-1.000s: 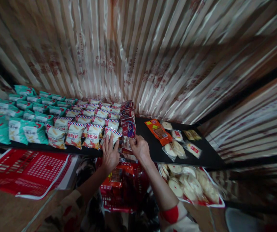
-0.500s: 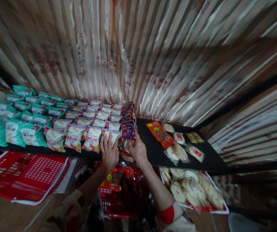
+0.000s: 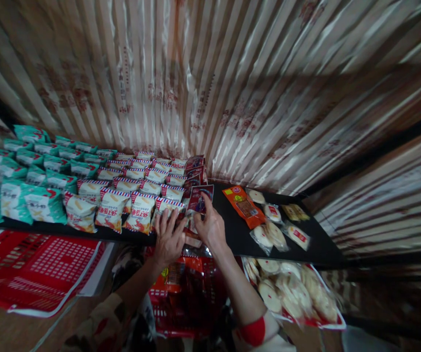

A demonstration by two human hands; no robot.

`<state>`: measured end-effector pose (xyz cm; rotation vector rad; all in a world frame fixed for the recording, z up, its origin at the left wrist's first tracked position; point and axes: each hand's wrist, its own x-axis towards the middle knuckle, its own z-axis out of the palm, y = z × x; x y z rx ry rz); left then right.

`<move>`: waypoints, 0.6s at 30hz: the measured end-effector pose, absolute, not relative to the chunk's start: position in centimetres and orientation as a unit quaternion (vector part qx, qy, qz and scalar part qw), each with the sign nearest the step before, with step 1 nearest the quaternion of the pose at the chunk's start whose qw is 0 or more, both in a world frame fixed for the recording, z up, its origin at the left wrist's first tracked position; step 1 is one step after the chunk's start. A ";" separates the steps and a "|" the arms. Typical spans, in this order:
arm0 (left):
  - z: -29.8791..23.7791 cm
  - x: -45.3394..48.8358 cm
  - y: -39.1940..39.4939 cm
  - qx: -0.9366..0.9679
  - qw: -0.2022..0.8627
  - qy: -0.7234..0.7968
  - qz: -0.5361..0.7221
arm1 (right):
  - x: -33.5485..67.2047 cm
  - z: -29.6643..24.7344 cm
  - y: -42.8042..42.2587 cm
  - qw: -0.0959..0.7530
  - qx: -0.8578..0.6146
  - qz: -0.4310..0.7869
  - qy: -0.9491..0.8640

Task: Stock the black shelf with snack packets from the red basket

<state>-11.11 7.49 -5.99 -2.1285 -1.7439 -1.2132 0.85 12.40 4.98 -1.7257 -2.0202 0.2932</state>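
Note:
My left hand [image 3: 169, 240] lies with its fingers spread against the front of a white snack bag [image 3: 169, 207], at the right end of the front row. Its thumb is close to a dark red snack packet [image 3: 196, 200]. My right hand [image 3: 212, 229] has that packet between its thumb and index finger at the packet's lower right; the fingers cover part of it. More dark red packets [image 3: 194, 171] stand in a column directly behind. To the left are rows of white bags with striped tops [image 3: 143, 208], then teal bags [image 3: 45, 203].
An orange packet [image 3: 243, 206] and several round, pale packaged pieces [image 3: 274, 234] lie on the black shelf [image 3: 228, 230] to the right. Below stand a red basket [image 3: 162, 308] of packets, a tray of pale packs [image 3: 287, 288] and a red crate [image 3: 49, 259]. Striped sheeting [image 3: 210, 73] hangs behind.
The front dark red packet has shifted slightly right and tilted within my right hand. My left hand has slid a little down and right along the white bag.

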 end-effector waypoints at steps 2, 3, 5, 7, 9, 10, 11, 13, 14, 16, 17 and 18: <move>-6.1 -11.2 7.1 -0.734 0.060 -0.541 -0.405 | 0.7 5.1 12.6 0.219 -0.629 0.100 -0.739; -6.2 -11.2 6.9 -0.746 0.056 -0.526 -0.404 | 0.6 5.2 12.7 0.211 -0.632 0.097 -0.740; -6.3 -11.1 6.6 -0.760 0.045 -0.509 -0.402 | 0.4 5.3 12.9 0.192 -0.640 0.091 -0.739; -6.3 -10.8 6.4 -0.761 0.036 -0.507 -0.404 | 0.1 5.4 13.2 0.169 -0.648 0.083 -0.738; -6.1 -10.5 6.4 -0.747 0.029 -0.517 -0.416 | -0.1 5.4 13.5 0.146 -0.654 0.076 -0.739; -6.0 -10.4 6.5 -0.740 0.025 -0.522 -0.425 | -0.3 5.5 13.7 0.135 -0.656 0.073 -0.739; -5.8 -10.3 6.5 -0.732 0.020 -0.526 -0.433 | -0.5 5.6 13.8 0.126 -0.659 0.070 -0.738; -5.6 -10.0 6.7 -0.720 0.007 -0.532 -0.446 | -0.8 5.8 14.0 0.107 -0.664 0.065 -0.737; -5.6 -10.0 6.8 -0.716 0.002 -0.534 -0.449 | -1.0 6.0 14.0 0.098 -0.666 0.063 -0.737; -5.5 -9.9 7.0 -0.709 -0.002 -0.539 -0.455 | -1.4 6.5 14.1 0.081 -0.667 0.062 -0.738; -5.4 -9.9 7.1 -0.706 -0.003 -0.541 -0.456 | -1.6 6.7 14.2 0.073 -0.668 0.062 -0.738; -5.4 -9.9 7.1 -0.705 -0.002 -0.543 -0.457 | -1.8 6.9 14.2 0.068 -0.668 0.063 -0.739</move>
